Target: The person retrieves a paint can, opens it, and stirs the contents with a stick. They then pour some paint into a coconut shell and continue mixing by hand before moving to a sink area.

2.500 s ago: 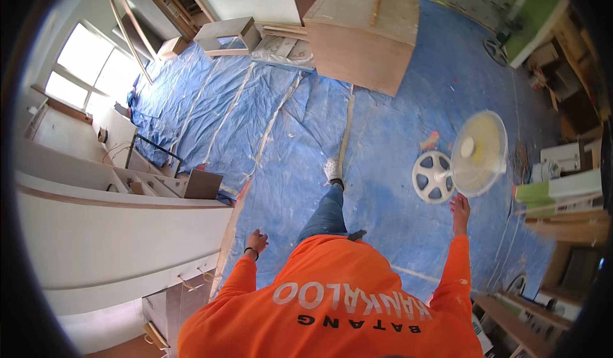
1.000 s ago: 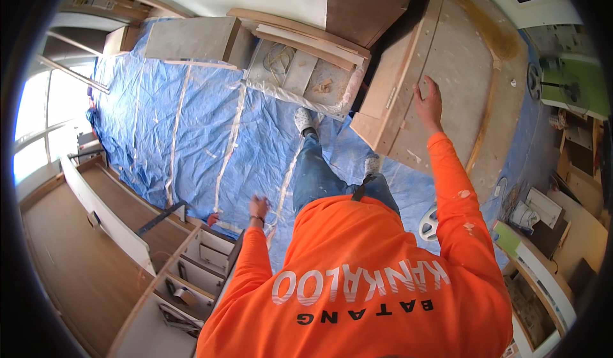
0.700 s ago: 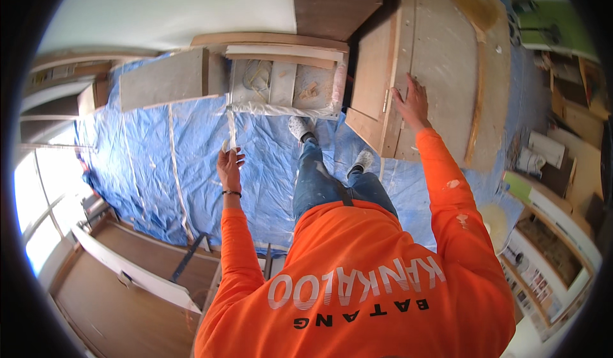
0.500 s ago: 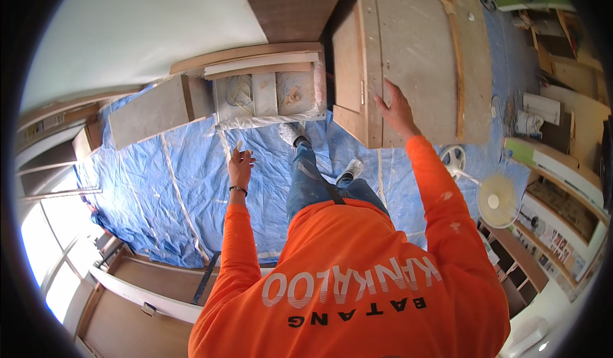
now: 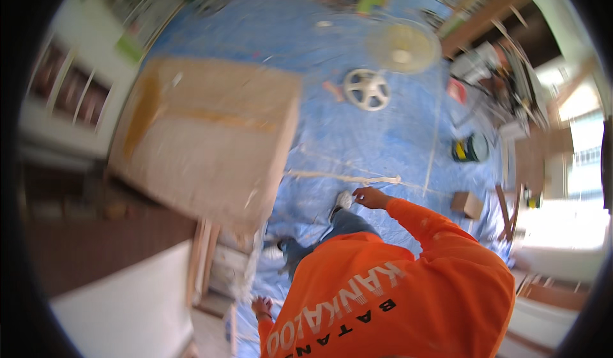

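My right hand (image 5: 372, 198) hangs in front of me over the blue sheeting (image 5: 319, 141), near my shoe. Its fingers look loosely bent and apart, with nothing visible in them. Low on the left, my left hand (image 5: 262, 307) is blurred, its fingers curled beside a small pale bit that I cannot make out. That hand is nearest to a drawer-like wooden frame (image 5: 233, 262). Beyond it stands a large cabinet (image 5: 211, 153) with a dusty, brownish-grey top.
A standing fan (image 5: 402, 45) rises from a round spoked base (image 5: 367, 90) ahead. To the right are a dark bucket (image 5: 470, 147) and a small brown box (image 5: 467, 205). A long pale strip (image 5: 345, 177) lies across the sheeting.
My body and view have turned to the right, so the cabinet now lies on my left. My right hand has come away from the cabinet's edge; my left has dropped low beside me.
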Demonstrator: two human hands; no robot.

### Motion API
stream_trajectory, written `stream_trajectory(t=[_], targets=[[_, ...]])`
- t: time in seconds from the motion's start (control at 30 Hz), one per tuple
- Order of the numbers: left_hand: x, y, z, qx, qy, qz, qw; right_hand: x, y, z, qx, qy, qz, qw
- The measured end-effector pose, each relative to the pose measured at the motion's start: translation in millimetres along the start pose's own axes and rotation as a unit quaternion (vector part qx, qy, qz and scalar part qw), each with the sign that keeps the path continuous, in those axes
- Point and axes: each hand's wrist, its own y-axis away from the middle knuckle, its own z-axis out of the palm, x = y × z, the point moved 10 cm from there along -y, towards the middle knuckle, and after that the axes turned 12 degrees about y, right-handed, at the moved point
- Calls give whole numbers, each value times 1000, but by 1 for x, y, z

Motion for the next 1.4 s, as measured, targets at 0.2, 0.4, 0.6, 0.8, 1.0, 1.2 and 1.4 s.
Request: stream_trajectory(t=[0.2, 0.4, 0.6, 0.8, 1.0, 1.2, 1.4], targets=[[49, 21, 236, -57, -203, 50, 976, 158, 66, -67, 120, -108, 122, 979], [147, 62, 442, -120, -313, 154, 929, 272, 128, -131, 198, -203, 186, 941], [222, 118, 692, -247, -402, 293, 832, 378, 108, -225, 297, -341, 204, 868], [229, 387, 1064, -412, -478, 517, 579, 524, 160, -238, 405, -354, 295, 789], [140, 584, 1339, -608, -425, 469, 479, 558, 245, -62, 274, -654, 502, 494], [45, 724, 1532, -731, -377, 420, 384, 596, 214, -83, 246, -735, 513, 370], [-17, 699, 1708, -667, -415, 440, 435, 753, 234, -154, 295, -733, 511, 340]])
